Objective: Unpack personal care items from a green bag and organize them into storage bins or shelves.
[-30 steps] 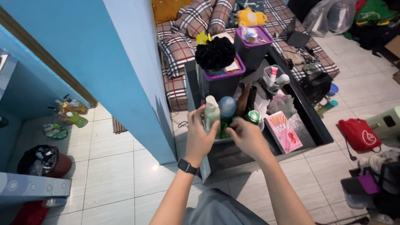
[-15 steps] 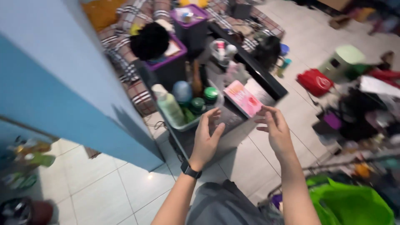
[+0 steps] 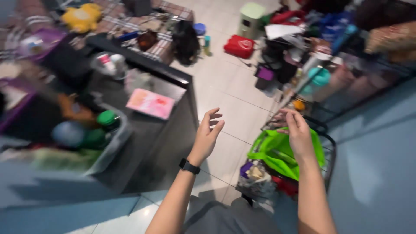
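Both hands are empty with spread fingers: left hand (image 3: 207, 138) beside the black tabletop (image 3: 173, 80), right hand (image 3: 298, 135) above a green bag (image 3: 277, 152).

Two hands: left (image 3: 207, 135), right (image 3: 298, 135), both empty, fingers spread; one black watch (image 3: 189, 166) on left wrist. One green bag (image 3: 281, 151). One pink box (image 3: 150, 103) on one dark table (image 3: 173, 130). One red bag (image 3: 239, 46). One yellow plush (image 3: 81, 17). One pale green stool (image 3: 251, 18). One green-capped jar (image 3: 106, 119); bottles beside it too blurred to count
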